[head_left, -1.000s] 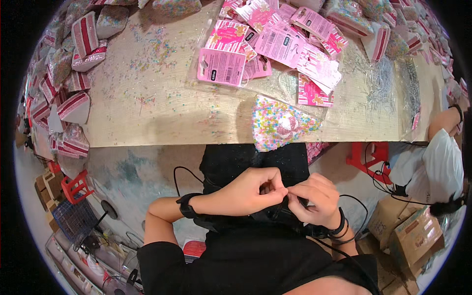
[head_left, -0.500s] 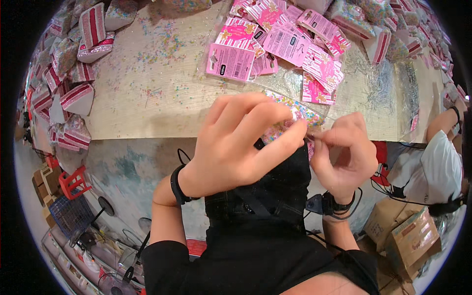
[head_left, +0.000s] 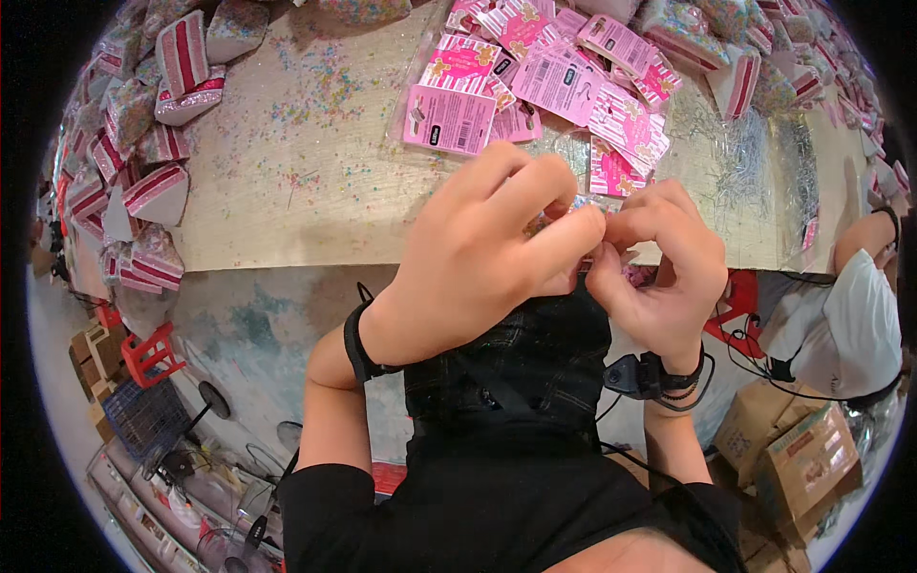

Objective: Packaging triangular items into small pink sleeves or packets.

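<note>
Left hand [head_left: 478,258] and right hand [head_left: 659,267] pinch a small sprinkle packet [head_left: 585,205] shut; unused pink header cards [head_left: 535,86] lie at 12 o'clock on the worktop [head_left: 287,191].

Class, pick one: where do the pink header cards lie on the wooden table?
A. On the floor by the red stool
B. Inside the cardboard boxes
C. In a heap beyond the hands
C: the pink header cards lie heaped on the wooden table, beyond the left hand and right hand.

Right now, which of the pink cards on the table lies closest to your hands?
The striped pink-and-white card at the near edge of the pile, just above the right hand. The other pink cards lie farther up the table.
</note>
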Action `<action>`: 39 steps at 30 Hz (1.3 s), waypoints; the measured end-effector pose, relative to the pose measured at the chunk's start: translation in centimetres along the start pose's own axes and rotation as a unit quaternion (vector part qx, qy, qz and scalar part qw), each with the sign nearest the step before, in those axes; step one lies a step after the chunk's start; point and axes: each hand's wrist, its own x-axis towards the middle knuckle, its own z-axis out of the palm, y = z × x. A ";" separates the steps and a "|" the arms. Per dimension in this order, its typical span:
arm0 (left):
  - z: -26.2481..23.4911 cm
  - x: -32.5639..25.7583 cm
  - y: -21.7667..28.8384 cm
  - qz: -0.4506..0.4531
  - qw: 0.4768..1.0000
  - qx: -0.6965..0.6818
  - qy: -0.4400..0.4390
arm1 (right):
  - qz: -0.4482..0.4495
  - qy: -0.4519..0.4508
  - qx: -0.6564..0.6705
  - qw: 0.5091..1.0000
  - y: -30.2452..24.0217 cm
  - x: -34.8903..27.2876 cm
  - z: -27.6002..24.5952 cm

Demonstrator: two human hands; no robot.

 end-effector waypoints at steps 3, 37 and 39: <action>0.1 0.5 -0.4 -0.008 0.999 -0.019 -0.025 | 0.006 -0.008 0.001 1.000 -0.1 0.1 0.0; 0.8 0.0 -1.2 -0.062 0.991 -0.117 -0.005 | 0.093 -0.078 -0.028 0.992 -1.7 1.7 -0.7; 0.8 0.0 -1.2 -0.057 0.992 -0.111 -0.008 | 0.063 -0.093 -0.060 0.992 -2.2 2.2 -0.5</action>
